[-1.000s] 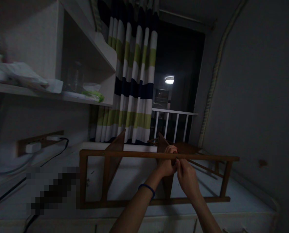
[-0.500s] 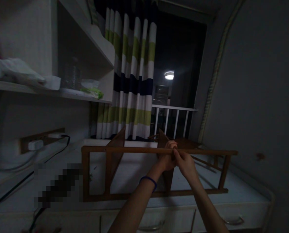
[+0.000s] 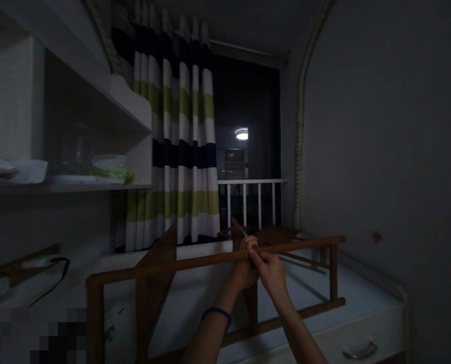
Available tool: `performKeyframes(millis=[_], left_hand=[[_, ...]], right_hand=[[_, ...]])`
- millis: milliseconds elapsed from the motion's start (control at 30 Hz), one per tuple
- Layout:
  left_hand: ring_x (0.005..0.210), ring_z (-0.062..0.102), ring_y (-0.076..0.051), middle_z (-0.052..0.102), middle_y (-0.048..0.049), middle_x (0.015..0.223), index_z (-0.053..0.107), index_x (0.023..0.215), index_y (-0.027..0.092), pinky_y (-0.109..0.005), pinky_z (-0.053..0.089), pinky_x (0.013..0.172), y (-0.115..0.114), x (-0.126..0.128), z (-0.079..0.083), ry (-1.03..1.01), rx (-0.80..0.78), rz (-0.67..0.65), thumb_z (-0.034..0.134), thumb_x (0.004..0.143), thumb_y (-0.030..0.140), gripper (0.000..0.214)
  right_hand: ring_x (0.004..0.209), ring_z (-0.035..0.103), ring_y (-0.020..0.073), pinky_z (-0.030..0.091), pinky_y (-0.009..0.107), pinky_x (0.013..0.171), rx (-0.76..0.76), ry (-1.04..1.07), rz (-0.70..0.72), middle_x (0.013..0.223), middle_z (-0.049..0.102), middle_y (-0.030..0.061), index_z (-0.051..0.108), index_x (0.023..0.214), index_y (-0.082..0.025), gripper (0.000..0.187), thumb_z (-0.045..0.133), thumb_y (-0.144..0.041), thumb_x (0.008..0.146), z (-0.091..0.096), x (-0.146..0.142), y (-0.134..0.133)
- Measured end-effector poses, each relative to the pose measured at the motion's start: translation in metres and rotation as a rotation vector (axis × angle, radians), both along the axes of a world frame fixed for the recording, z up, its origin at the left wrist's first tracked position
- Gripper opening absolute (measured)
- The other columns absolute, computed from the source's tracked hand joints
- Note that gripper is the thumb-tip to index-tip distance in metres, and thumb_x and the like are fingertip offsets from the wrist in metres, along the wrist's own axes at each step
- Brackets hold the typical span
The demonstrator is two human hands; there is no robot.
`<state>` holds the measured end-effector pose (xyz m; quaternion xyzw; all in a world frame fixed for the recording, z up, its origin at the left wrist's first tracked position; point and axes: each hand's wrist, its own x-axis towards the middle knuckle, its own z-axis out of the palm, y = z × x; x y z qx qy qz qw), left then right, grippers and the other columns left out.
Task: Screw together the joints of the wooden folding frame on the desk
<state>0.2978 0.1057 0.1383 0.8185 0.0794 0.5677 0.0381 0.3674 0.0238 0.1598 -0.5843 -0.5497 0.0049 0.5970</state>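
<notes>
A brown wooden shelf rack [image 3: 206, 261] lies on its side on the white worktop, its long upper rail running across my view. Its shelf boards [image 3: 161, 268] stand upright between the rails. My left hand [image 3: 245, 268], with a blue beaded bracelet [image 3: 218, 311] at the wrist, passes behind the upper rail and curls its fingers over it, close to the middle board. Against the front of that rail my right hand [image 3: 271, 270] is closed in a pinch, thumb up. Whatever small thing may be between its fingertips is hidden. Both hands touch each other.
White drawers with a metal handle [image 3: 360, 350] are under the worktop [image 3: 305, 288]. A wall shelf [image 3: 134, 151] holding plastic packets hangs at the left. Behind stand a striped curtain [image 3: 189, 177] and a window with a white railing [image 3: 252, 181]. A power strip [image 3: 20, 263] is at lower left.
My view has turned right, so everything sits further left. The rack's left end now appears lower and nearer. Both hands stay at the same spot on the upper rail.
</notes>
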Motion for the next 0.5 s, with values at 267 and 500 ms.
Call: performKeyframes(millis=[267,500], left_hand=[[0.109,0.041,-0.023,0.041,-0.0096,0.109,0.034,0.102,0.021,-0.047,0.035,0.095,0.010,0.003,-0.005,0.002,0.027,0.026,0.046,0.075,0.020,0.030],[0.107,0.041,-0.023,0.042,-0.0090,0.109,0.035,0.100,0.020,-0.047,0.035,0.094,0.013,0.003,-0.005,0.018,0.024,0.061,0.043,0.076,0.019,0.025]], right_hand=[[0.043,0.035,0.0089,0.021,0.021,0.044,0.006,0.115,-0.023,0.043,0.035,-0.0045,0.036,0.044,-0.017,0.053,0.042,-0.059,0.076,-0.007,-0.005,0.005],[0.044,0.039,0.0095,0.022,0.021,0.045,0.014,0.163,-0.010,0.043,0.037,-0.0040,0.038,0.045,-0.017,0.051,0.041,-0.055,0.079,-0.003,-0.008,0.000]])
